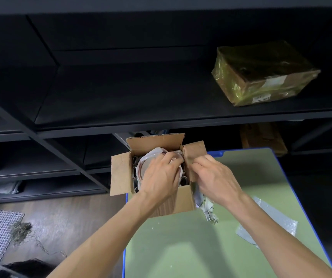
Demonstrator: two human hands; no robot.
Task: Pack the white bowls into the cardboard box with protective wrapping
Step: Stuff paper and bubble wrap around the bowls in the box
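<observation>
- The green table carries the work close to the person; a clear plastic sheet lies flat on its right side, probably spare wrapping kept within reach
- Crumpled paper trails down just beside the box's right wall, likely filler waiting to go in
- The cardboard box stands at the table's far left corner with its flaps folded outward so the mouth is free
- The left hand reaches into the box, its fingers curled over the far edge of the wrapped bowl; the bowl sits inside the box, white wrapping around it; the grip looks meant to seat it
- The right hand has bent fingers at the right flap; whether they pinch flap or wrapping I cannot tell
- Beyond, dark shelving holds a plastic-covered parcel, well apart from the work
</observation>
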